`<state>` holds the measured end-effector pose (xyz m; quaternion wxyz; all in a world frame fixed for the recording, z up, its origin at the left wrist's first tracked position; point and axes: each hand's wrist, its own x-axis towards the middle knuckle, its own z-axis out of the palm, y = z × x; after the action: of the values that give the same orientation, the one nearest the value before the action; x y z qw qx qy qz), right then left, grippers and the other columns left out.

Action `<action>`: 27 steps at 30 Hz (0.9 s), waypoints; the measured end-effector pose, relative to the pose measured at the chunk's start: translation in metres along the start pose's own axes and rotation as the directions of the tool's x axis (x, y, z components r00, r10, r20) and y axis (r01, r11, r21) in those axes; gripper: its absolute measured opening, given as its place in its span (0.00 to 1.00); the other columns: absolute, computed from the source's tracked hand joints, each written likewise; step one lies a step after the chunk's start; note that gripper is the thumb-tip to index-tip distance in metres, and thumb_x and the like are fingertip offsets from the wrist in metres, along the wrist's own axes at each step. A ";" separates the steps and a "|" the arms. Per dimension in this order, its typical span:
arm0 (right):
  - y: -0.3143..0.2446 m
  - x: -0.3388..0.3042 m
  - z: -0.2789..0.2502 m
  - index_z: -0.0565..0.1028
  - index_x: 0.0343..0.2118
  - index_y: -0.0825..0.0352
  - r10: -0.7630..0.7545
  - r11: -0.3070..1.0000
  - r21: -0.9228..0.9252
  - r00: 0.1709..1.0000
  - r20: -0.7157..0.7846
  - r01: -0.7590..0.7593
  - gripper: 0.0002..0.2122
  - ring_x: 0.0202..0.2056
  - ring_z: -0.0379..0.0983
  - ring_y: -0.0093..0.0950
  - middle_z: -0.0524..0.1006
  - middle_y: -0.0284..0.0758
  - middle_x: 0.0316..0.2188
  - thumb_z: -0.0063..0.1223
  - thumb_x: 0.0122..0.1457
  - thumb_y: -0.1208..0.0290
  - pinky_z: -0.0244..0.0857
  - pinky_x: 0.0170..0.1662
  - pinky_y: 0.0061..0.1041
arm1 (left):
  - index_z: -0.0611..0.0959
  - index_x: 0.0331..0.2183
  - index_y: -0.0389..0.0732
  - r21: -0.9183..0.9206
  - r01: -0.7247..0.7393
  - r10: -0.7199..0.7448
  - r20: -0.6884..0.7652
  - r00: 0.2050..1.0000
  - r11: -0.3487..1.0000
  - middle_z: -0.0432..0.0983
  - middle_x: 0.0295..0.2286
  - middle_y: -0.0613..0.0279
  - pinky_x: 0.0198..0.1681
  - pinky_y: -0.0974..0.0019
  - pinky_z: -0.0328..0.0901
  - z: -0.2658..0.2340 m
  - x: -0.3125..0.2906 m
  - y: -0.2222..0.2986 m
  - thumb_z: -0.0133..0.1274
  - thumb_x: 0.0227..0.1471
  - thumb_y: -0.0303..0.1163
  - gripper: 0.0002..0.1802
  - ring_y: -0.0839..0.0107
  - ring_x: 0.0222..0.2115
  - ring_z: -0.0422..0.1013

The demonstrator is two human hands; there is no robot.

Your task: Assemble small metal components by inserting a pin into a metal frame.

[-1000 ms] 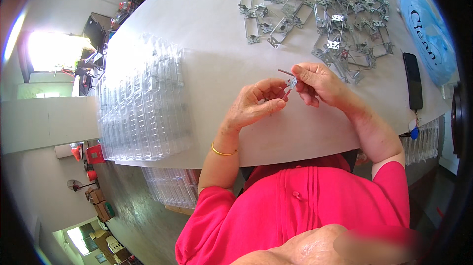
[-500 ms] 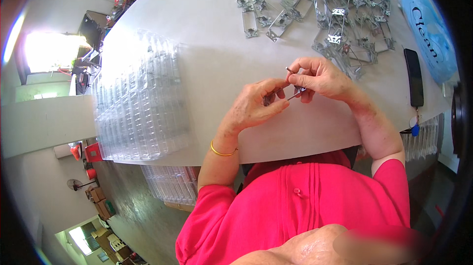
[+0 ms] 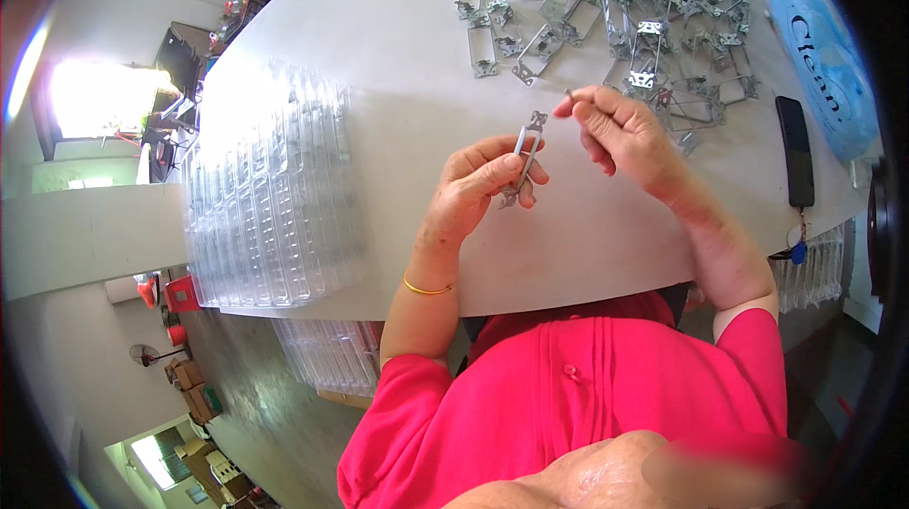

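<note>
My left hand [image 3: 464,192] is closed on a small rectangular metal bracket [image 3: 529,160], gripping it between thumb and fingers. The bracket is tilted, with one flanged end up and the other down by the fingertips. Just right of it and apart, my right hand [image 3: 630,140] pinches a short thin rod [image 3: 569,96]; its tip pokes out past the finger and most of it is hidden. Beyond both hands lies a loose pile of similar metal brackets [image 3: 647,54], several of them spread out toward the left.
Nested clear plastic trays [image 3: 275,215] cover the left of the white table [image 3: 407,121]. At the right lie a black phone [image 3: 795,149], a blue plastic package [image 3: 822,73] and a blue key tag [image 3: 799,250]. More clear trays [image 3: 327,355] sit below the table edge.
My hands have drawn apart. The right one has moved up and right with the rod, away from the bracket. My left hand has tilted the bracket more upright, so more of it shows.
</note>
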<state>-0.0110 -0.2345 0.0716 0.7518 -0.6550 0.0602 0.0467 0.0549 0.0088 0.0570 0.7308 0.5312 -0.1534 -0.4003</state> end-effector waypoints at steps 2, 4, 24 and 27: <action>0.001 -0.003 0.005 0.81 0.42 0.66 -0.022 0.983 -0.181 0.999 0.037 0.029 0.10 0.22 0.60 0.12 0.66 0.21 0.18 0.50 0.70 0.66 0.57 0.26 0.16 | 0.75 0.54 0.24 -0.016 0.004 -0.004 0.000 1.000 1.000 0.81 0.36 0.45 0.35 0.65 0.72 -0.001 0.002 0.001 0.52 0.62 0.37 0.26 0.67 0.28 0.77; 0.006 -0.004 0.005 0.80 0.42 0.66 -0.073 0.971 -0.225 0.996 0.060 0.085 0.09 0.21 0.60 0.12 0.67 0.22 0.19 0.50 0.70 0.68 0.56 0.24 0.16 | 0.75 0.54 0.24 -0.032 0.008 -0.009 -0.001 1.000 0.999 0.81 0.36 0.46 0.35 0.65 0.72 0.000 0.003 0.001 0.52 0.62 0.37 0.27 0.67 0.28 0.77; 0.006 -0.006 0.010 0.70 0.39 0.66 0.070 0.993 -0.100 0.987 0.144 -0.056 0.04 0.22 0.71 0.14 0.73 0.27 0.20 0.50 0.70 0.72 0.65 0.22 0.16 | 0.77 0.53 0.30 0.278 0.023 -0.028 0.012 1.000 0.960 0.82 0.39 0.52 0.39 0.69 0.69 0.007 0.001 0.003 0.60 0.58 0.36 0.25 0.70 0.35 0.77; 0.008 -0.005 0.007 0.70 0.40 0.65 0.005 0.983 -0.182 0.980 0.201 0.032 0.05 0.22 0.72 0.15 0.74 0.28 0.21 0.49 0.70 0.70 0.66 0.22 0.17 | 0.77 0.53 0.30 0.239 0.006 -0.003 -0.011 1.000 0.971 0.82 0.40 0.50 0.42 0.66 0.70 0.000 0.002 0.000 0.60 0.59 0.36 0.25 0.67 0.37 0.77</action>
<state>-0.0168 -0.2268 0.0659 0.6903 -0.7142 -0.0250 0.1129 0.0560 0.0073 0.0566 0.6614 0.6177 -0.1955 -0.3777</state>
